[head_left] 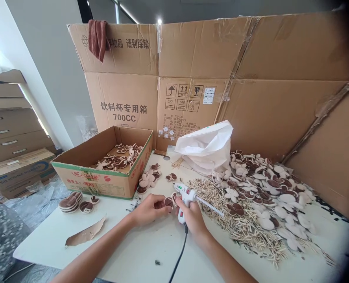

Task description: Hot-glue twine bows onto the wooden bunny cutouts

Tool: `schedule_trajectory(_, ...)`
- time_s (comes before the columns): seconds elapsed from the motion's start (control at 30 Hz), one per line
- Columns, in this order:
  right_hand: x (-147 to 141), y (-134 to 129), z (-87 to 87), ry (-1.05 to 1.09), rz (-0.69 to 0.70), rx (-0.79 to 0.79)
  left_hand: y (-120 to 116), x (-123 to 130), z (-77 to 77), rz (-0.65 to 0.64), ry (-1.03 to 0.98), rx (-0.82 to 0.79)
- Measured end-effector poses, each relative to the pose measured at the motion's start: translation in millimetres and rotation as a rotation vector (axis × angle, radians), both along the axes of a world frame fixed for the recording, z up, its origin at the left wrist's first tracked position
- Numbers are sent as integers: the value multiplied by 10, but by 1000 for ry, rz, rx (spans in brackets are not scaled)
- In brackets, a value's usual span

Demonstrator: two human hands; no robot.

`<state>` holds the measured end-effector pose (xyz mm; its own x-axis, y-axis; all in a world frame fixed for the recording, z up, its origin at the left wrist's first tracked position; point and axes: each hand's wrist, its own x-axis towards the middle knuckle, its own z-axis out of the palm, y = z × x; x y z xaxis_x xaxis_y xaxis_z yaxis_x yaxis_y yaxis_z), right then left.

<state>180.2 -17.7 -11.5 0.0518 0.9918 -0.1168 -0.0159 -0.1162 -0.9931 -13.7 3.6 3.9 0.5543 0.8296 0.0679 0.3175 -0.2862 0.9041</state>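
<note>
My left hand [148, 211] is closed, pinching a small brown fabric piece [168, 202] with a cream string bow on it. My right hand [194, 218] is wrapped around a white glue gun [181, 215], its thumb and fingertips meeting the bow side of the piece. The gun's nozzle points up and left, a glue stick [211, 205] sticks out behind, and a black cord [180, 255] runs down from its handle. Just beyond the hands lies one brown piece with a bow [171, 177]. To the right spreads a heap of cream string bows [236, 228].
Brown and cream flower-shaped fabric pieces [268, 184] are heaped at the right. A white bag [206, 151] stands behind them. An open carton [94, 182] holding bowed pieces is at the left, near a torn cardboard scrap [86, 233]. Tall cardboard [189, 51] walls the back.
</note>
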Motion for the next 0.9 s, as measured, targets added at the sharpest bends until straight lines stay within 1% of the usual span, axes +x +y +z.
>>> schedule_trajectory(0.17,1,9,6,38,-17,-8,-8,8,31,-6,-76,-74)
schedule_trajectory(0.37,1,17,12,68,-4,-11,1,-2,32,0,-125,-104)
schedule_trajectory(0.57,2,10,25,86,22,-10,9,2,24,-20,-195,-160)
schedule_trajectory(0.67,0,-5,50,91,59,-29,4,7,40,-15,-196,-164)
schedule_trajectory(0.77,1,-23,70,99,100,-41,-13,14,65,-38,-195,-148)
schedule_trajectory(0.83,1,-29,72,111,100,-43,-21,19,68,-41,-211,-143)
schedule_trajectory(0.9,0,-27,68,127,80,-44,-22,26,51,-17,-254,-154)
